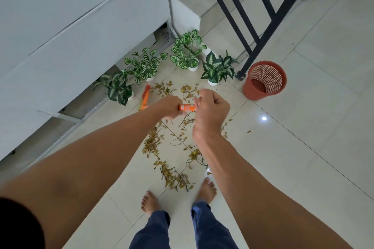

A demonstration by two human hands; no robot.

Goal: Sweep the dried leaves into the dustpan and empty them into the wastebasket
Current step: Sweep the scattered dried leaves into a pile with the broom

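Dried leaves [153, 143] and twigs lie scattered on the white tile floor, from my bare feet up to the potted plants. Both hands grip an orange patterned broom handle [187, 107]: my left hand [171, 107] on its left part, my right hand [210, 109] on its right end. The broom's orange bristle head [145, 98] rests on the floor to the left, near a plant. A terracotta mesh wastebasket [265, 80] stands upright at the right, beside the railing post. No dustpan is in view.
Several potted green plants [183, 54] line the far side of the leaves. A white wall and cabinet [70, 36] fill the left. A black metal railing [253, 26] rises at the upper right. My bare feet [206, 190] stand at the leaves' near edge.
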